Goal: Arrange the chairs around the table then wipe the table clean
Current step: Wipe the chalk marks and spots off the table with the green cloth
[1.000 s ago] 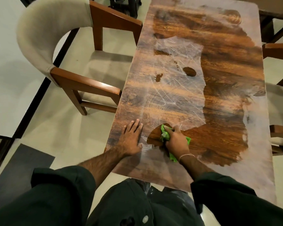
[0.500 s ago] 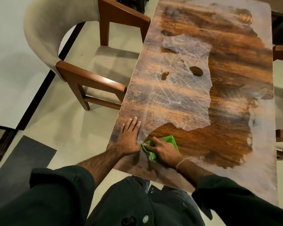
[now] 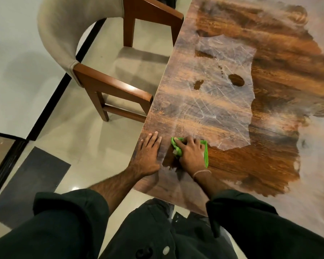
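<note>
You press a green cloth (image 3: pixel 205 152) on the near left corner of the brown wood surface (image 3: pixel 195 113).
From the head camera: your right hand (image 3: pixel 191 156) lies flat on top of the cloth, fingers spread a little, pushing it down; your left hand (image 3: pixel 150 154) rests flat just beside it, fingers straight and close together, near the left edge; a small dark wet spot (image 3: pixel 236 80) sits farther up the surface; a chair (image 3: pixel 108 86) with a soft pale back stands at the left side, its arms touching the edge.
</note>
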